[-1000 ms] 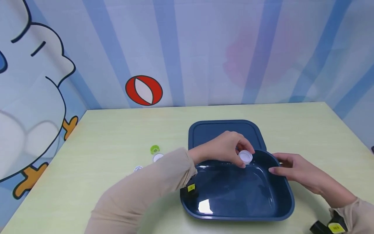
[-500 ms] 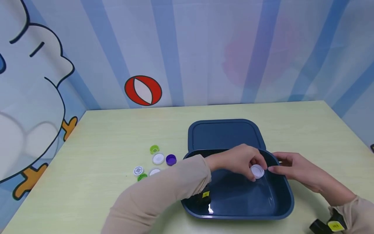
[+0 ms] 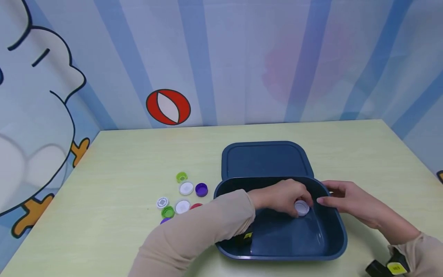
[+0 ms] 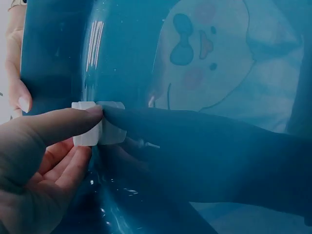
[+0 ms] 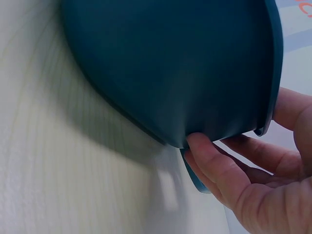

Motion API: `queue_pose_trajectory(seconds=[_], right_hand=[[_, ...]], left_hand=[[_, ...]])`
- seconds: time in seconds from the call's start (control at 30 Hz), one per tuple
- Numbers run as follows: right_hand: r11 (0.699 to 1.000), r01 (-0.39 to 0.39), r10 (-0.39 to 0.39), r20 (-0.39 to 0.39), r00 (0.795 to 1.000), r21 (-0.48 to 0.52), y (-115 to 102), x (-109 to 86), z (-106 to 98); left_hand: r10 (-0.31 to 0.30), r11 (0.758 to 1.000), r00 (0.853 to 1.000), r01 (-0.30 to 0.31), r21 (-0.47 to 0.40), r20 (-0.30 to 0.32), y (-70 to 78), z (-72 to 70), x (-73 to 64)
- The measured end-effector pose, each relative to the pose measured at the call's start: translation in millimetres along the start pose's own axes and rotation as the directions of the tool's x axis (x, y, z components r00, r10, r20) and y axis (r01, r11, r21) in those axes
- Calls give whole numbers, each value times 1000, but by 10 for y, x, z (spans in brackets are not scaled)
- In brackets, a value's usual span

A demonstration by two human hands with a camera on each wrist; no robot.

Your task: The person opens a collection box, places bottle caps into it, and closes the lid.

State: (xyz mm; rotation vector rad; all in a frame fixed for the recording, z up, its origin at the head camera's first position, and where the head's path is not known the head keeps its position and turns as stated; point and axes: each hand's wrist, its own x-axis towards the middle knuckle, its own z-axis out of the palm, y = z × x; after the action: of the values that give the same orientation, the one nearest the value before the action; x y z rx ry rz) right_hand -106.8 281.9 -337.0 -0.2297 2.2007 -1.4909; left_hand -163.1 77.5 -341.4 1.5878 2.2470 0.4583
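Left hand (image 3: 283,195): fingers pinch a white cap (image 3: 302,208) inside the blue box (image 3: 287,240), near its right wall. Right hand (image 3: 356,204): thumb and fingers hold the box's right rim. Loose caps (image 3: 186,188) lie on the surface (image 3: 121,173), left of box.

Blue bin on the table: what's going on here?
A person's left-hand grip pinches a white cap inside the blue bin, near its right side; whether the cap touches the bin is hard to tell. The right-hand grip holds the bin's right rim. A flat blue panel, probably the lid, lies behind it. Loose caps, green, white, purple and red, lie on the table to the left, some partly hidden by the sleeve.
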Motion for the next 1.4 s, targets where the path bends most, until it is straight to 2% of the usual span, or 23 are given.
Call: queue_pose_trajectory(seconds=[0.3,0.57,0.77,1.1,1.4], right_hand=[[999,-44,43,-41,998,-24,-15,3,25],[999,-51,50,-34,998,-8,-10,10,27],[999,-53,52,-32,998,-6,2,5,23],[997,-74,74,-37,997,-2,12,5,24],[998,-68,68,-41,997,-5,5,0,14]], left_hand=[[-16,999,998,18,33,-65,32,22,-7],[-8,999,997,12,52,-76,49,-14,-23],[21,999,998,-18,42,-59,58,-99,-37],[-5,1000,1000,5,13,-26,147,-269,-102],[-8,1000,999,8,-1,-46,215,-411,-264]])
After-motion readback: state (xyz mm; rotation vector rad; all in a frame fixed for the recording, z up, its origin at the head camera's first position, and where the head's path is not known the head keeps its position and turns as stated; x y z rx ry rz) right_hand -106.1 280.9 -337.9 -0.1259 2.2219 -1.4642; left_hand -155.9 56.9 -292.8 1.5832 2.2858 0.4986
